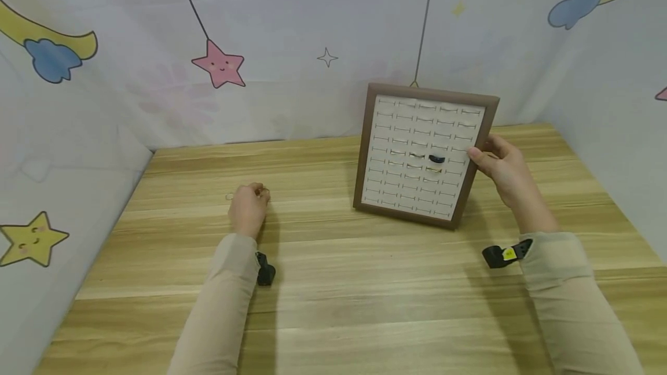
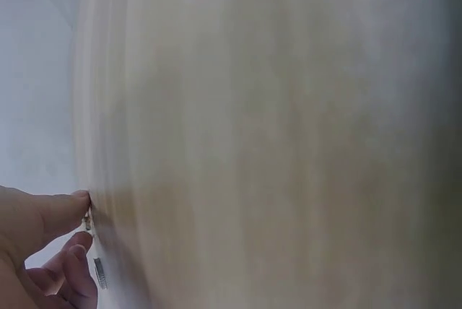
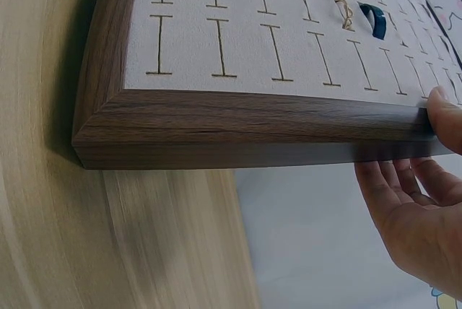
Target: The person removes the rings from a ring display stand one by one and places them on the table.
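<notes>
Wooden ring tray [image 1: 476, 132] tilted, right hand [image 1: 502, 169] gripping edge; left hand [image 1: 249, 207] pinching ring [image 2: 88, 222].

Brown-framed cream ring board [image 1: 377, 132]

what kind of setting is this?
Probably a staged tabletop booth, not a shop: a wooden table walled by cartoon star-and-moon cloth, with a ring display tray held upright by the right hand.

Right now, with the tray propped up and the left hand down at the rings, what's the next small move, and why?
Probably lift the small ring pinched by the left hand toward the ring tray. The right hand holds the tray tilted up by its frame, and many slots look empty.
</notes>
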A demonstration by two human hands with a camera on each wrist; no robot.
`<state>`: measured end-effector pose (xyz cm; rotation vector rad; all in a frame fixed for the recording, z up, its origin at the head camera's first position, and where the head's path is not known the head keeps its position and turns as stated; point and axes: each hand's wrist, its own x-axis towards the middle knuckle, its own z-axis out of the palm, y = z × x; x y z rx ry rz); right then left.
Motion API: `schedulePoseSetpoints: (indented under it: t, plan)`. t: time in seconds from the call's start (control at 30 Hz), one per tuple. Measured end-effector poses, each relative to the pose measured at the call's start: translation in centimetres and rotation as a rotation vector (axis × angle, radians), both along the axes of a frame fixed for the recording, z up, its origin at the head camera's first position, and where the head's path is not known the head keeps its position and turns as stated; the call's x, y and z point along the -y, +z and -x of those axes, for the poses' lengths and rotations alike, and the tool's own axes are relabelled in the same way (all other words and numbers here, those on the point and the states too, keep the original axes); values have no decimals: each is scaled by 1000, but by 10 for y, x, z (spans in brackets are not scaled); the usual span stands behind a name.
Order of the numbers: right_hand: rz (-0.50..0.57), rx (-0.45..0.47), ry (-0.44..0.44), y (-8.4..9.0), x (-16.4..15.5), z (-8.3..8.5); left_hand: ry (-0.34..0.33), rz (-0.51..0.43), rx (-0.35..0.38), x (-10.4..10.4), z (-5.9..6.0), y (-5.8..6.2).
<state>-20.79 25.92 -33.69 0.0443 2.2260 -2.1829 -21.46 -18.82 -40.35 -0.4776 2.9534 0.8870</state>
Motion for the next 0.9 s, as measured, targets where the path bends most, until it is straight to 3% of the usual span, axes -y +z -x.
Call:
schedulePoseSetpoints:
  t: [0.23,0.43,0.67,0.9]
  plan:
    - [-17,7,2,1,0,-1,3,25,-14,-4,-1,1]
    - [-44,14,7,1,0,0,-14,8,-91,-17,1,9]
    - [-54,22,5,0,-1,0,-60,-40,-224,-49,9,27]
    - [-75,21,4,1,-1,1,-123,-158,-383,-93,18,48]
